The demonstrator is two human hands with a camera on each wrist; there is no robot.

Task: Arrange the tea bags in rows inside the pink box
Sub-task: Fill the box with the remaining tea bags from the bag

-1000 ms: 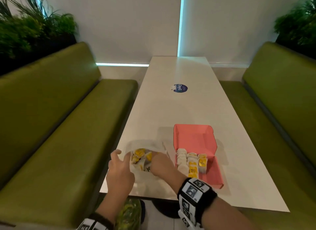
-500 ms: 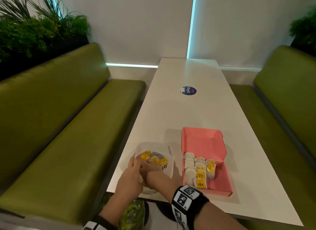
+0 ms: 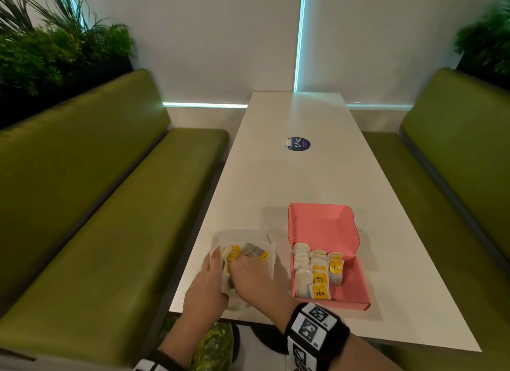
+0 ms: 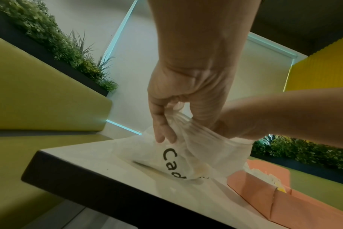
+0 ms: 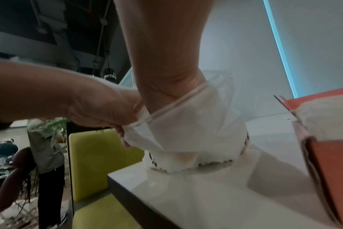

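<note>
A translucent white plastic bag lies near the table's front left corner, holding loose tea bags with yellow tags. My left hand pinches the bag's rim on its left side. My right hand reaches in through the bag's mouth; its fingertips are hidden among the tea bags. To the right stands the open pink box with its lid tilted back. Rows of tea bags fill its left part, and its right part is bare.
The long white table carries a round blue sticker farther back. Green benches run along both sides, with plants behind them. The bag sits close to the table's front edge. A person stands far off.
My left hand has gone from lying spread beside the bag to pinching its rim. My right hand has stayed in the bag and pushed further in. The view has shifted left.
</note>
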